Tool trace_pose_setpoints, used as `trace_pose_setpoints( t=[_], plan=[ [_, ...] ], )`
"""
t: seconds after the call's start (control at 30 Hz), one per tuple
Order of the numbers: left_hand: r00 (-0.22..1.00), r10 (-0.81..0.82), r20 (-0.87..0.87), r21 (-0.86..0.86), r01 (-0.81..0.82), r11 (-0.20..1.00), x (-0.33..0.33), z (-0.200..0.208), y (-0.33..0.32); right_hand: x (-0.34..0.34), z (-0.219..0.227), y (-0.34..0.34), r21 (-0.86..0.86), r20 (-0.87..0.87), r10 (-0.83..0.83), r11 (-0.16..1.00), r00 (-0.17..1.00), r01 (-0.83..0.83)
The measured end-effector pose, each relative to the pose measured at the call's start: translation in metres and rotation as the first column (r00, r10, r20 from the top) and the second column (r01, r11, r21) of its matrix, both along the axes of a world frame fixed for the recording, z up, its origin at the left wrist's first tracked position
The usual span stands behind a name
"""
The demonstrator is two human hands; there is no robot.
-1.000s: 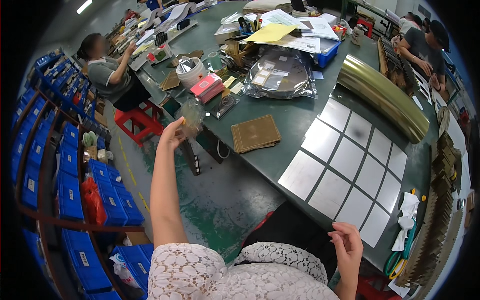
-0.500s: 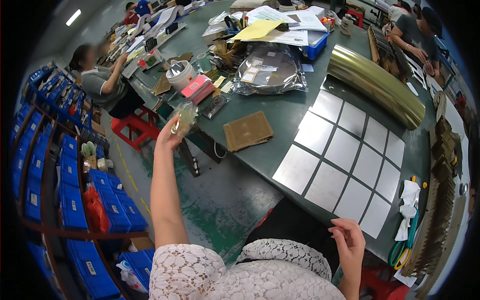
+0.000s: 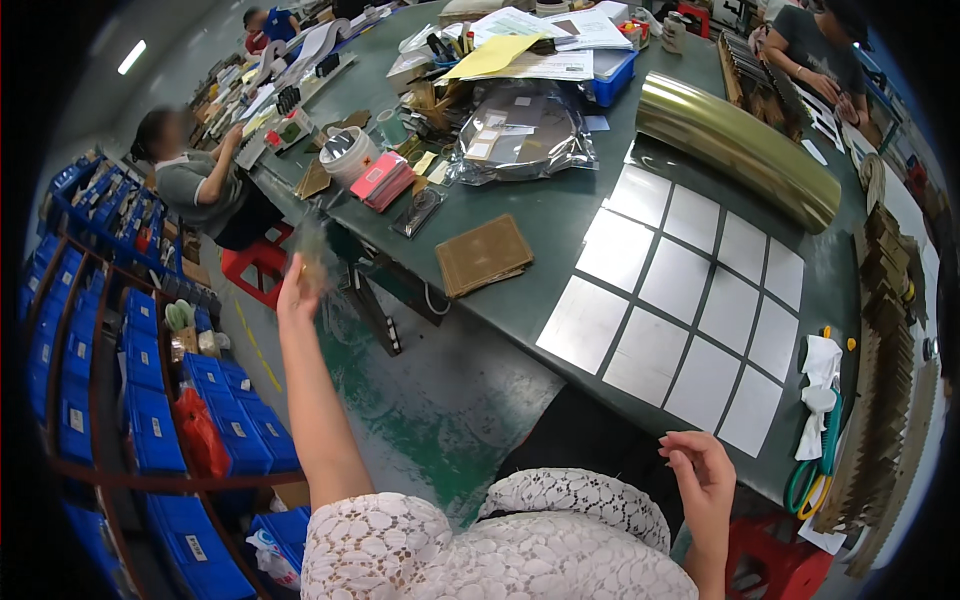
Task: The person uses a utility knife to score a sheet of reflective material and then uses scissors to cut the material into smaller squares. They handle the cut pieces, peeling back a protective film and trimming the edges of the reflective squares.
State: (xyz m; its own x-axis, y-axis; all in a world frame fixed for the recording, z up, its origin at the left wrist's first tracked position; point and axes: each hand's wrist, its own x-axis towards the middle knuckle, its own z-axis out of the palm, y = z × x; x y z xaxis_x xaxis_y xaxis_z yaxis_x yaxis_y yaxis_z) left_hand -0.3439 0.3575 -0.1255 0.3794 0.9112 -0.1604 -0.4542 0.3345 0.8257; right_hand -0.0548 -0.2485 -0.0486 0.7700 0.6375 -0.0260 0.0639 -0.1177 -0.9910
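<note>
My left hand [image 3: 296,292] reaches out past the table's left edge. Its fingers are closed on a crumpled, see-through yellowish plastic bag [image 3: 312,255], smeared by motion. Bent fingers and a thumb held a little apart show on my right hand [image 3: 703,470], which holds nothing and hovers by the near table edge. Closest to it, several silvery-white rectangular sheets [image 3: 647,352] lie in a neat grid on the green table [image 3: 480,345]. A small stack of brown rectangular pieces [image 3: 484,255] rests near the table's left edge.
A gold roll [image 3: 740,150] lies beyond the sheets. Green-handled scissors [image 3: 805,490] sit at the right. Left of the table are a white bucket [image 3: 350,160], pink packets [image 3: 382,182], a red stool [image 3: 255,262] with a seated person, and blue bins [image 3: 235,430]. Another person works at far right.
My left hand has swung left and slightly down with the plastic bag, away from the table. My right hand has hardly moved. The whole view has shifted slightly.
</note>
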Motion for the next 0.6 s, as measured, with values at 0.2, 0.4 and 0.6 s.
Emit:
trace_pose_setpoints(
  t=[0.2, 0.4, 0.6],
  plan=[
    [0.972, 0.217, 0.087, -0.073, -0.211, 0.975, -0.005, 0.0, -0.021, -0.006, 0.0, 0.004, -0.026, 0.019, 0.033, 0.999, 0.999, -0.033],
    [0.909, 0.368, -0.194, 0.096, -0.355, 0.93, 0.035, -0.021, 0.047, -0.007, 0.001, 0.003, 0.009, 0.013, 0.013, 1.0, 1.0, -0.013],
    [0.984, -0.123, -0.129, 0.167, 0.144, 0.975, -0.008, 0.004, 0.055, 0.011, -0.004, 0.001, -0.027, 0.181, 0.063, 0.998, 0.981, -0.059]
  ],
)
